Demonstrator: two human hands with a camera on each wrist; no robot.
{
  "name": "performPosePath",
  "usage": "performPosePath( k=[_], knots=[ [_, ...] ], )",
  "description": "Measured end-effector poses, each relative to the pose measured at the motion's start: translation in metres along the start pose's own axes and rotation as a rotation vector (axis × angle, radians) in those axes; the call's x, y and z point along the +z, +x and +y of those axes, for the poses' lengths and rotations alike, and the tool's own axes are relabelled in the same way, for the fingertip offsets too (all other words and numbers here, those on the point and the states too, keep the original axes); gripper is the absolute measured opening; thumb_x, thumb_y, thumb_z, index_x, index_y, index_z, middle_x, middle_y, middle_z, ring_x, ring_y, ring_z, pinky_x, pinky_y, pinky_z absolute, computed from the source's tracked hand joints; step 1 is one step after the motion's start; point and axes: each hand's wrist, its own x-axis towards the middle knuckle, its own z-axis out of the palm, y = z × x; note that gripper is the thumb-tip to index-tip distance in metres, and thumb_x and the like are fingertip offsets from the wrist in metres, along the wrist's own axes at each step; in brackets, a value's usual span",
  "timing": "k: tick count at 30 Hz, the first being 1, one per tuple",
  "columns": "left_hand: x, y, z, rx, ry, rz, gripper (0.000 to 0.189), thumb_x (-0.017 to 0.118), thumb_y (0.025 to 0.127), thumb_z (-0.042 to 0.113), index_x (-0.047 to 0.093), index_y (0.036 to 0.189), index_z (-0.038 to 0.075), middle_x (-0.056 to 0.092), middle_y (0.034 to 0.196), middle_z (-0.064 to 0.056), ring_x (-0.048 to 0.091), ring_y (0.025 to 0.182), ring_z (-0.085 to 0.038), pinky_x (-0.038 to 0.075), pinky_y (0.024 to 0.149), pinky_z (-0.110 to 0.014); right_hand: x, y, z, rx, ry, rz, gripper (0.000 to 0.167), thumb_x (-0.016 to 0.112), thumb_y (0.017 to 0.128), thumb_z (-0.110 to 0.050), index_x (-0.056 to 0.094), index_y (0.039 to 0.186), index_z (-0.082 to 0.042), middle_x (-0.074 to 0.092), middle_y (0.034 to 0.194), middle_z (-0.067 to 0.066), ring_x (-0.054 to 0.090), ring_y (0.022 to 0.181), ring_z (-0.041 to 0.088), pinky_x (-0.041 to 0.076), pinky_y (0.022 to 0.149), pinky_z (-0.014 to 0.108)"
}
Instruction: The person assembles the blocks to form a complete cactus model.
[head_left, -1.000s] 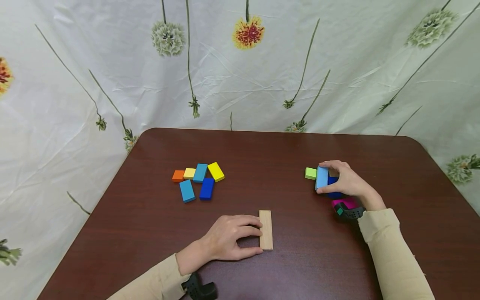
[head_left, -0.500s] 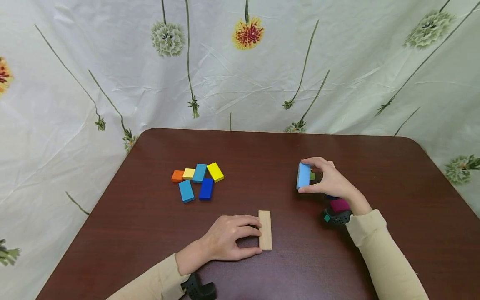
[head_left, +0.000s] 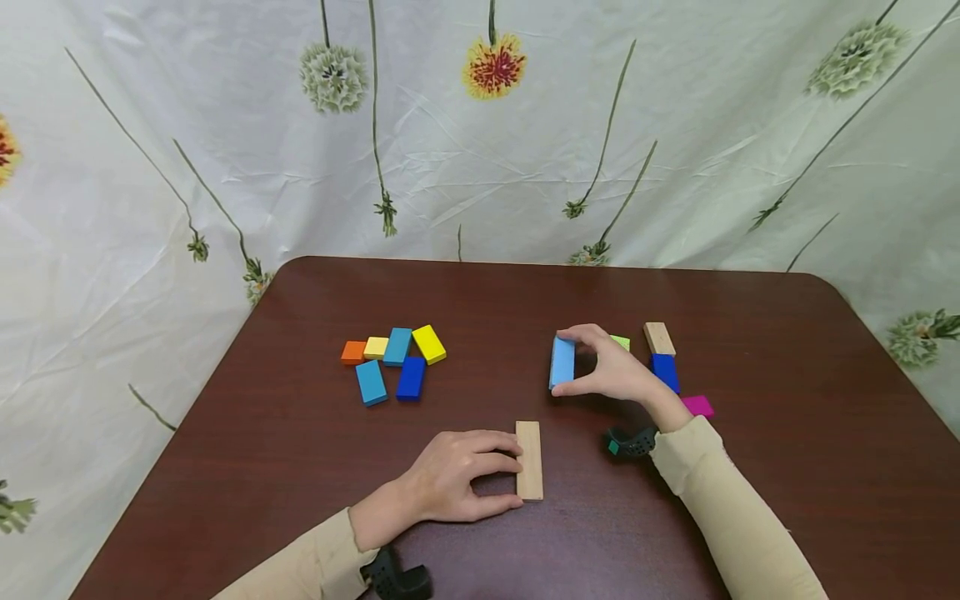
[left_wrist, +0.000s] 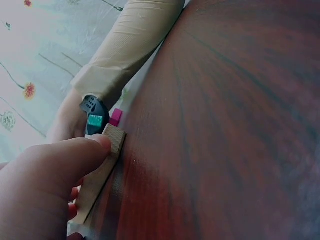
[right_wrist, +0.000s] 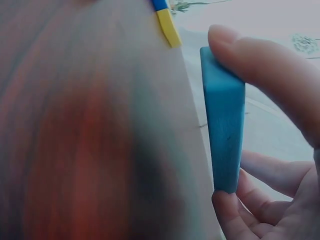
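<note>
My right hand [head_left: 611, 367] pinches a light blue rectangular block [head_left: 562, 362] by its two ends, with thumb and fingers bent. In the right wrist view the light blue block [right_wrist: 225, 125] stands between thumb and fingertips; whether it touches the table cannot be told. My left hand [head_left: 465, 475] rests at the left long side of a plain wooden block [head_left: 529, 460], its fingertips and thumb touching that side. The left wrist view shows the thumb lying over the wooden block [left_wrist: 100, 180] near one end.
On the left lie orange [head_left: 353, 352], pale yellow, yellow, blue [head_left: 410, 379] and light blue blocks. Around my right forearm are a green block [head_left: 621, 342], a wooden block [head_left: 659, 338], a blue block [head_left: 665, 372] and a magenta block [head_left: 698, 406]. A flowered cloth [head_left: 450, 150] hangs behind the table.
My right hand has carried the light blue block leftward from the right-hand group, uncovering the blue and wooden blocks there. My left hand and its wooden block have stayed in place.
</note>
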Motion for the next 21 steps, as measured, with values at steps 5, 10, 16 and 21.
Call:
performPosePath(
  k=[5, 10, 16, 21],
  knots=[
    [0.000, 0.000, 0.000, 0.000, 0.001, 0.001, 0.028, 0.069, 0.081, 0.045, 0.072, 0.094, 0.021, 0.063, 0.109, 0.006, 0.059, 0.102, -0.004, 0.049, 0.083, -0.020, 0.013, 0.007, -0.001, -0.008, -0.011, -0.024, 0.083, 0.084, 0.068, -0.034, 0.046, 0.135, -0.004, 0.041, 0.132, 0.012, 0.047, 0.115, 0.031, 0.040, 0.097, 0.046],
    [0.000, 0.000, 0.000, 0.002, 0.008, -0.001, 0.028, 0.069, 0.081, 0.046, 0.072, 0.093, 0.021, 0.063, 0.107, 0.007, 0.058, 0.102, -0.004, 0.049, 0.081, -0.020, 0.021, 0.011, -0.001, -0.017, -0.035, -0.020, 0.084, 0.085, 0.067, -0.034, 0.047, 0.135, -0.004, 0.042, 0.132, 0.012, 0.048, 0.115, 0.031, 0.040, 0.096, 0.046],
    [0.000, 0.000, -0.001, 0.001, 0.006, -0.002, 0.028, 0.069, 0.081, 0.046, 0.072, 0.093, 0.021, 0.063, 0.107, 0.007, 0.058, 0.102, -0.004, 0.049, 0.081, -0.020, 0.030, 0.014, 0.000, -0.033, -0.073, 0.010, 0.083, 0.083, 0.070, -0.037, 0.046, 0.136, -0.004, 0.040, 0.136, 0.013, 0.046, 0.114, 0.031, 0.040, 0.095, 0.047],
    [0.000, 0.000, 0.000, -0.002, 0.004, -0.001, 0.029, 0.070, 0.081, 0.046, 0.072, 0.094, 0.021, 0.063, 0.108, 0.006, 0.059, 0.102, -0.004, 0.049, 0.081, -0.020, 0.035, 0.013, 0.002, -0.080, -0.040, 0.017, 0.065, 0.074, 0.082, -0.027, 0.047, 0.135, -0.002, 0.041, 0.138, 0.013, 0.043, 0.118, 0.030, 0.037, 0.097, 0.048]
  ],
)
